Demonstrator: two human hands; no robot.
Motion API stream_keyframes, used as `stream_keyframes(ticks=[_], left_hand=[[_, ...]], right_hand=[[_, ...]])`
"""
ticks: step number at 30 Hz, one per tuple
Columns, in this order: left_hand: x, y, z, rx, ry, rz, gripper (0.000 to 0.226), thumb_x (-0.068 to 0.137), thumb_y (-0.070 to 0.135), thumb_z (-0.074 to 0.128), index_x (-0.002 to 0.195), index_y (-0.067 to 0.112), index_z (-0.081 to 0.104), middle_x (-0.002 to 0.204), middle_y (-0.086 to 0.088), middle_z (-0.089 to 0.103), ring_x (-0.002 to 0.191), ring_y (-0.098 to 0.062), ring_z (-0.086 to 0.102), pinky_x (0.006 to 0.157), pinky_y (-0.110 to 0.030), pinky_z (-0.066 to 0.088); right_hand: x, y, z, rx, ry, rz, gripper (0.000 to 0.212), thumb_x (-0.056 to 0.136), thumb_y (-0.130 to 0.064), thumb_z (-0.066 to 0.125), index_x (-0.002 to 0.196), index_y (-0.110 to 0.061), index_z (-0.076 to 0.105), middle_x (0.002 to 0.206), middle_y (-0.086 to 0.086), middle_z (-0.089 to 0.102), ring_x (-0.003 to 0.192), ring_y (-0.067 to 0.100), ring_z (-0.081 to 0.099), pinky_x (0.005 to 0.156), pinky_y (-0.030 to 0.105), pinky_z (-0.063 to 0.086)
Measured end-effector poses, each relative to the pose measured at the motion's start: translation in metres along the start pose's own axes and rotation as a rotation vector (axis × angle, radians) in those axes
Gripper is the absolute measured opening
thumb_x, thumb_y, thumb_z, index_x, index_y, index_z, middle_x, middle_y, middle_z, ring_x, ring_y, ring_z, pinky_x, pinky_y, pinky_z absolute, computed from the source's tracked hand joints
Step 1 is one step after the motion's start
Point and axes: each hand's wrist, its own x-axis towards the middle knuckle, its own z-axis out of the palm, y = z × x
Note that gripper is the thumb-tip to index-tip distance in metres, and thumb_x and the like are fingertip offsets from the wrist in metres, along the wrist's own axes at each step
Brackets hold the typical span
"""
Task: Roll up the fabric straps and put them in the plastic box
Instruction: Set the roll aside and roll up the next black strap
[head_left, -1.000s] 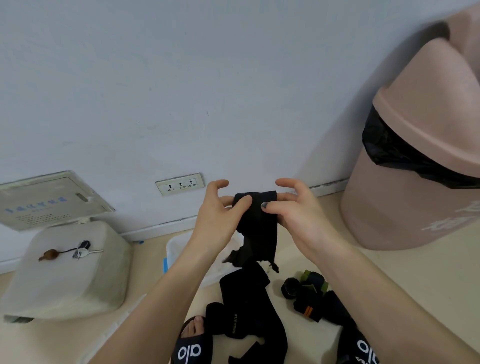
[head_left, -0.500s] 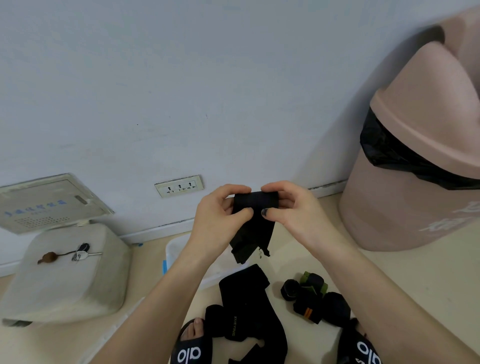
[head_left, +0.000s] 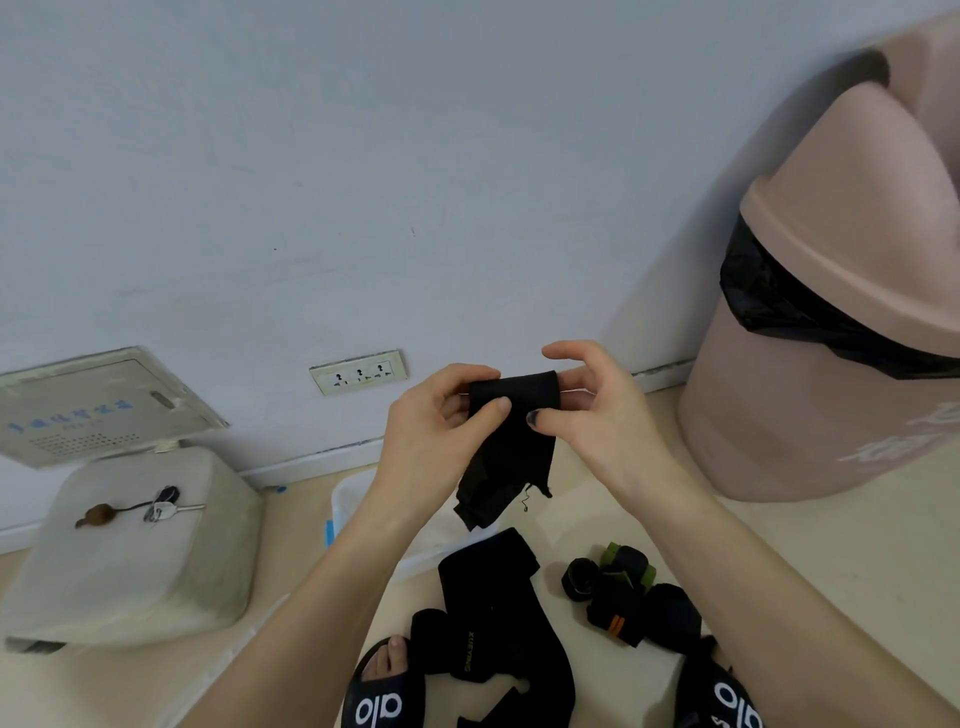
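Both hands are up in front of the wall, working on one black fabric strap (head_left: 511, 431). The left hand (head_left: 436, 426) has its grip pinched on the strap's upper left edge, thumb pressed onto the front of the cloth. The right hand (head_left: 597, 410) is pinching it too, thumb on the front and a finger behind the folded top edge (the index finger sticks up free above it). The rest of the strap hangs down loose from the fold, with a stray thread dangling at the bottom.

The white plastic box (head_left: 345, 499) sits on the floor just below the hands, mostly hidden behind the left forearm. More black straps (head_left: 493, 613) lie unrolled on the floor between the person's slippers (head_left: 382, 696), and a small cluster of rolled-up ones (head_left: 623, 592) sits just right of them. A big pink trash bin (head_left: 831, 332) stands against the wall on the right, with a wall socket (head_left: 358, 371) behind the hands.
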Motion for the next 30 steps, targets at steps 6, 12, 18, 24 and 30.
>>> stream_keyframes(ticks=[6, 12, 18, 24, 30], left_hand=[[0.001, 0.002, -0.001, 0.086, 0.014, 0.030, 0.005, 0.094, 0.017, 0.072, 0.093, 0.021, 0.074, 0.082, 0.004, 0.074, 0.078, -0.012, 0.071, 0.068, -0.019, 0.052], [0.003, 0.001, -0.001, 0.125, 0.041, 0.048, 0.007, 0.099, 0.025, 0.066, 0.094, 0.023, 0.071, 0.081, 0.006, 0.071, 0.078, -0.012, 0.068, 0.065, -0.020, 0.049], [0.002, 0.002, 0.004, 0.191, 0.062, 0.073, 0.016, 0.102, 0.042, 0.055, 0.089, 0.033, 0.061, 0.082, 0.012, 0.065, 0.089, -0.019, 0.063, 0.082, -0.046, 0.055], [0.000, 0.007, 0.008, 0.018, -0.027, -0.094, 0.016, 0.108, 0.034, 0.045, 0.106, 0.020, 0.053, 0.094, 0.008, 0.062, 0.078, 0.007, 0.057, 0.068, -0.009, 0.043], [-0.006, 0.009, 0.023, -0.077, -0.003, -0.088, 0.004, 0.106, 0.023, 0.043, 0.110, 0.023, 0.046, 0.097, 0.005, 0.060, 0.077, 0.001, 0.057, 0.068, -0.017, 0.047]], right_hand=[[0.001, -0.002, -0.002, 0.017, -0.014, -0.005, 0.047, 0.083, 0.001, 0.076, 0.122, -0.024, 0.065, 0.119, -0.001, 0.065, 0.096, 0.014, 0.073, 0.074, 0.017, 0.053], [0.002, -0.003, -0.003, -0.066, -0.090, -0.038, 0.021, 0.094, -0.017, 0.072, 0.112, -0.026, 0.071, 0.099, -0.007, 0.075, 0.086, 0.008, 0.068, 0.077, 0.014, 0.050], [-0.004, -0.004, 0.007, 0.049, -0.077, -0.008, 0.016, 0.101, -0.020, 0.063, 0.115, -0.025, 0.069, 0.106, 0.004, 0.074, 0.095, 0.013, 0.072, 0.081, 0.026, 0.059], [-0.010, -0.005, 0.019, 0.221, 0.028, 0.025, 0.015, 0.101, -0.019, 0.062, 0.113, -0.022, 0.070, 0.103, 0.009, 0.073, 0.094, 0.020, 0.073, 0.081, 0.030, 0.061], [-0.015, 0.001, 0.038, 0.133, 0.104, -0.004, 0.014, 0.109, -0.024, 0.042, 0.119, -0.027, 0.052, 0.102, -0.009, 0.064, 0.089, 0.001, 0.062, 0.078, 0.023, 0.052]])
